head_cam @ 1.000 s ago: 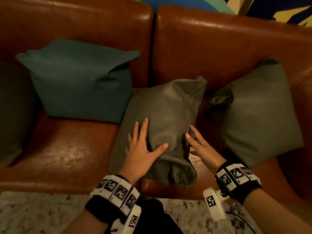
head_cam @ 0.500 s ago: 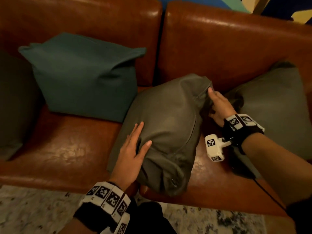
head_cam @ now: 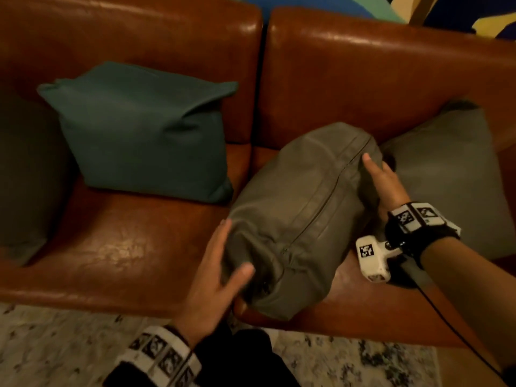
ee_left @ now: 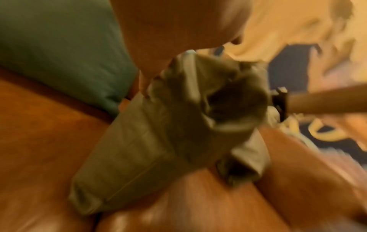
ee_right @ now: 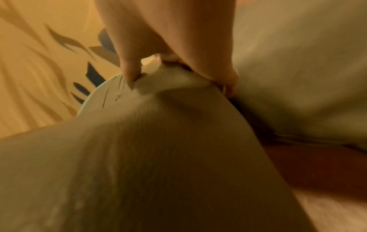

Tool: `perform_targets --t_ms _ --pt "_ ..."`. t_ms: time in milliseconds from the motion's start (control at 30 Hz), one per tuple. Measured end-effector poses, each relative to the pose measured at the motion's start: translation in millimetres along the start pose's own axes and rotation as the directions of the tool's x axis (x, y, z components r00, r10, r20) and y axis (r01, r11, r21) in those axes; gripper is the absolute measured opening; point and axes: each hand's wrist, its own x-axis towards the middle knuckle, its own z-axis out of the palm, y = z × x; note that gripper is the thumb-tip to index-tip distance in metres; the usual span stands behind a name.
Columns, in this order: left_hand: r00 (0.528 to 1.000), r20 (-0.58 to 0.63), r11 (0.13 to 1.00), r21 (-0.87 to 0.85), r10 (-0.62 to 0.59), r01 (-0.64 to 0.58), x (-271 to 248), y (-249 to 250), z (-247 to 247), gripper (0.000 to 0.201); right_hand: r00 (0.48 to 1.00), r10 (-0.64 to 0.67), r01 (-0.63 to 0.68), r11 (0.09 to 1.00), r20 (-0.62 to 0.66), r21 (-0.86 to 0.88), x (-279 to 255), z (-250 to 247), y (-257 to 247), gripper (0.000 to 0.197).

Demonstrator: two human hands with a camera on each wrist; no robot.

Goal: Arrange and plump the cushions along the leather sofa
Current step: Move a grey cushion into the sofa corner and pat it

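An olive cushion (head_cam: 301,213) lies across the right seat of the brown leather sofa (head_cam: 111,247), zip seam facing up, squeezed into a roll between my hands. My left hand (head_cam: 220,275) presses its near end with straight, spread fingers. My right hand (head_cam: 382,180) grips the far end, with the thumb (ee_right: 129,73) on top and the fingers (ee_right: 224,78) curled over the other side. The left wrist view is blurred and shows the bunched near end of the olive cushion (ee_left: 158,133).
A teal cushion (head_cam: 145,135) leans on the left backrest. A grey cushion (head_cam: 452,174) sits in the right corner, just behind my right hand. A dark cushion (head_cam: 25,177) fills the far left. A pale patterned rug (head_cam: 55,344) lies in front of the sofa.
The olive cushion has rolled so its zip seam faces up and shifted right. My right hand went from its near side to its far end. My left hand slid down to the near end.
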Motion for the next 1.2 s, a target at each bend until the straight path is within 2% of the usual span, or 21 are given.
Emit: perform_targets --t_ms 33,67,100,133,233,333,400,500,567,633,667,700,767,867,933,967,1033,1133,1200 --pt "0.995 0.076 0.994 0.088 0.063 -0.069 -7 -4 5 0.087 1.000 0.008 -0.008 0.999 0.006 0.045 4 -3 -3 0.122" --pt "0.987 0.138 0.980 0.171 0.082 -0.105 -8 -8 9 0.090 1.000 0.001 -0.001 0.998 0.005 0.070 16 -8 0 0.128" --pt "0.982 0.169 0.973 0.202 0.079 -0.113 -4 -9 12 0.089 1.000 -0.020 0.019 0.995 0.017 0.098 30 -15 4 0.122" --pt "0.984 0.161 0.975 0.193 0.082 -0.112 2 -11 13 0.084 0.998 -0.040 0.034 0.992 0.050 0.125 30 -17 1 0.107" --pt "0.983 0.013 0.972 0.146 0.184 -0.184 20 -4 15 0.057 0.996 -0.069 0.058 0.978 0.050 0.201 1 -2 -22 0.052" --pt "0.958 -0.194 0.976 0.101 0.211 -0.194 40 7 11 0.036 0.998 -0.061 0.055 0.954 0.010 0.295 -15 5 -44 0.030" --pt "0.950 -0.236 0.979 0.050 0.205 -0.199 55 21 0 0.033 0.999 -0.031 0.046 0.925 -0.045 0.377 -14 1 -49 0.036" --pt "0.963 -0.172 0.977 0.014 0.210 -0.210 85 34 -22 0.043 0.983 0.038 0.027 0.939 -0.182 0.343 -9 -7 -40 0.052" --pt "0.990 -0.085 0.993 -0.030 0.109 -0.112 103 26 -30 0.063 0.975 0.061 0.001 0.959 -0.212 0.283 -2 -8 -23 0.064" --pt "1.000 -0.003 0.995 -0.100 0.008 -0.008 112 7 -32 0.094 0.980 0.090 -0.033 0.952 -0.176 0.305 28 -16 4 0.096" --pt "0.999 0.034 0.996 -0.081 -0.021 0.024 112 -2 -31 0.109 0.983 0.110 -0.052 0.936 -0.148 0.348 43 -20 18 0.111" --pt "0.998 0.055 0.999 -0.021 -0.033 0.034 111 -9 -29 0.118 0.987 0.113 -0.061 0.920 -0.115 0.386 45 -19 23 0.116" --pt "0.998 0.051 0.996 0.079 -0.033 0.029 113 -9 -26 0.115 0.995 0.064 -0.022 0.899 -0.081 0.437 34 -11 18 0.110" --pt "0.999 -0.017 1.000 0.008 -0.029 0.029 138 16 -23 0.086 0.981 0.054 0.033 0.901 -0.188 0.432 8 0 -9 0.103" --pt "0.999 -0.052 1.000 -0.009 -0.002 0.002 169 33 -24 0.076 0.958 0.043 0.078 0.911 -0.282 0.405 4 3 -28 0.087" --pt "0.999 -0.040 1.000 0.003 0.022 -0.022 187 41 -26 0.076 0.939 0.039 0.096 0.925 -0.341 0.368 7 2 -36 0.074" --pt "0.999 0.017 0.999 0.022 0.043 -0.043 226 49 -28 0.081 0.906 0.027 0.117 0.943 -0.422 0.311 19 -2 -49 0.061" --pt "0.995 0.088 0.997 0.067 -0.054 0.048 280 49 -26 0.081 0.887 0.046 0.092 0.957 -0.459 0.275 41 3 -63 0.056" --pt "0.989 0.089 0.989 0.097 -0.120 0.111 301 42 -24 0.078 0.884 0.053 0.062 0.972 -0.465 0.229 56 15 -63 0.057"
